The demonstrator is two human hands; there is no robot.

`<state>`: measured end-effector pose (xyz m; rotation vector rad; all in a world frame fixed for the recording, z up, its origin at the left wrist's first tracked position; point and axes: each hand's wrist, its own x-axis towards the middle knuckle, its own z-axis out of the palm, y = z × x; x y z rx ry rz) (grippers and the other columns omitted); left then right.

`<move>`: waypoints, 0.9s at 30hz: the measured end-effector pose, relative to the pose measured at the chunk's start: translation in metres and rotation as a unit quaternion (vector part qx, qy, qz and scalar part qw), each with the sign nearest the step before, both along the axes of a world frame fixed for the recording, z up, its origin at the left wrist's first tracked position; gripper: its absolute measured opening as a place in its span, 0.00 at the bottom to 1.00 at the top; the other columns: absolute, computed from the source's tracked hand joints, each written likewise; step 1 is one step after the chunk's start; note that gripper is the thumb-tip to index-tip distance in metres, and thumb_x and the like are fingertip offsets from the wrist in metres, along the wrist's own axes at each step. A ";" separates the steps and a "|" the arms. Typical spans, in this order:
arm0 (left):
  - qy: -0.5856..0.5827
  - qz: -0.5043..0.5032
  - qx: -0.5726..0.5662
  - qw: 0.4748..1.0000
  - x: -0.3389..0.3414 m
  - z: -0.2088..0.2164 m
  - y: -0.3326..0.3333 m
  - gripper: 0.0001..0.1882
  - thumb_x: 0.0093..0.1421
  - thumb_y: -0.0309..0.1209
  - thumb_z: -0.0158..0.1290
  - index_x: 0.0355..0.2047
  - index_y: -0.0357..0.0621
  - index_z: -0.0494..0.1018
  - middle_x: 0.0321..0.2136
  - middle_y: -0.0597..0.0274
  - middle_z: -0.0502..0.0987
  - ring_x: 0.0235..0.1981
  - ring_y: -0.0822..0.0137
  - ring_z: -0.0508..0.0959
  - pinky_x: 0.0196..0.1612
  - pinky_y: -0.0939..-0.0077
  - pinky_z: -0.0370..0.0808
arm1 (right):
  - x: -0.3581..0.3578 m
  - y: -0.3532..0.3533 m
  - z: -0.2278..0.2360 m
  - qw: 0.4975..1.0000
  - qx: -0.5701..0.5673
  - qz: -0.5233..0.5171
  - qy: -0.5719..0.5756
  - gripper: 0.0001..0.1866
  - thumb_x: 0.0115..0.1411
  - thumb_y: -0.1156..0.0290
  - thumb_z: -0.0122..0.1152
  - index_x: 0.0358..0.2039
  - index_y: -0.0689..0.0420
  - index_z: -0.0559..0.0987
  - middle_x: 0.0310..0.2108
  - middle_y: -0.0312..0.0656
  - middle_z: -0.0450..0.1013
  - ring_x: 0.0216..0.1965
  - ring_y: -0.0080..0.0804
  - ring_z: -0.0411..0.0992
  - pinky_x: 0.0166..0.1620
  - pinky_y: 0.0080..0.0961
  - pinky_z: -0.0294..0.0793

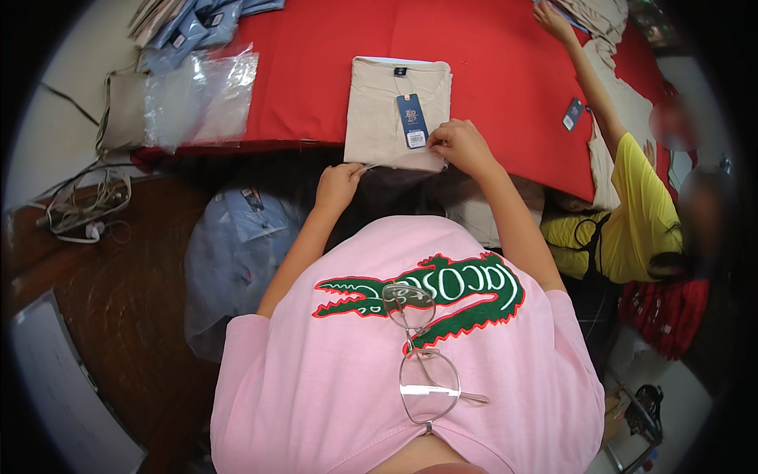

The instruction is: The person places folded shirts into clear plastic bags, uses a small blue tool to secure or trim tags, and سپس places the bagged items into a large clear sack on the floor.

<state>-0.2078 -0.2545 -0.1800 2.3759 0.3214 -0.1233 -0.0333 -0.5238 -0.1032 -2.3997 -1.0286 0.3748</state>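
Note:
A folded beige shirt with a blue hang tag lies on the red tablecloth at the table's near edge. My left hand pinches the shirt's lower left corner. My right hand rests with curled fingers on the shirt's lower right part, beside the tag. Both forearms reach up from my pink shirt.
Clear plastic bags and folded light-blue shirts lie at the table's left end. A bag of blue shirts sits below the table. A person in yellow reaches onto the table at right. Cables lie left.

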 end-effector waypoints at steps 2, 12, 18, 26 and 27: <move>-0.006 0.017 0.011 1.000 -0.003 -0.001 0.004 0.15 0.69 0.41 0.56 0.43 0.45 0.86 0.41 0.44 0.85 0.42 0.42 0.84 0.49 0.51 0.79 | 0.004 0.006 -0.006 1.000 0.006 0.015 0.015 0.06 0.54 0.72 0.67 0.33 0.54 0.88 0.33 0.41 0.84 0.41 0.42 0.80 0.47 0.39 0.74; 0.030 0.018 0.119 0.992 0.007 0.016 0.031 0.16 0.73 0.39 0.47 0.46 0.46 0.83 0.46 0.49 0.85 0.52 0.45 0.82 0.64 0.35 0.68 | -0.006 0.010 -0.013 0.996 0.026 -0.040 0.069 0.09 0.53 0.69 0.68 0.35 0.56 0.87 0.35 0.47 0.83 0.38 0.47 0.82 0.43 0.41 0.80; 0.076 -0.036 0.126 0.988 0.030 0.028 0.049 0.15 0.70 0.39 0.52 0.42 0.47 0.85 0.42 0.50 0.86 0.48 0.46 0.84 0.54 0.45 0.75 | -0.016 0.005 -0.021 0.993 0.064 -0.068 0.072 0.08 0.56 0.68 0.69 0.35 0.57 0.86 0.35 0.47 0.83 0.38 0.47 0.82 0.43 0.42 0.79; -0.030 -0.087 0.213 0.973 0.077 0.034 0.051 0.11 0.65 0.37 0.57 0.36 0.45 0.85 0.37 0.52 0.86 0.41 0.48 0.85 0.47 0.53 0.78 | -0.023 0.001 -0.030 0.984 0.080 -0.152 0.051 0.10 0.60 0.68 0.70 0.38 0.59 0.85 0.35 0.48 0.82 0.37 0.43 0.82 0.42 0.37 0.79; -0.046 -0.088 0.210 0.973 0.083 0.032 0.049 0.11 0.64 0.36 0.57 0.35 0.45 0.85 0.36 0.52 0.85 0.41 0.48 0.85 0.48 0.52 0.77 | -0.022 -0.001 -0.031 0.981 0.075 -0.171 0.045 0.10 0.61 0.68 0.70 0.39 0.60 0.85 0.35 0.48 0.82 0.37 0.43 0.82 0.42 0.37 0.79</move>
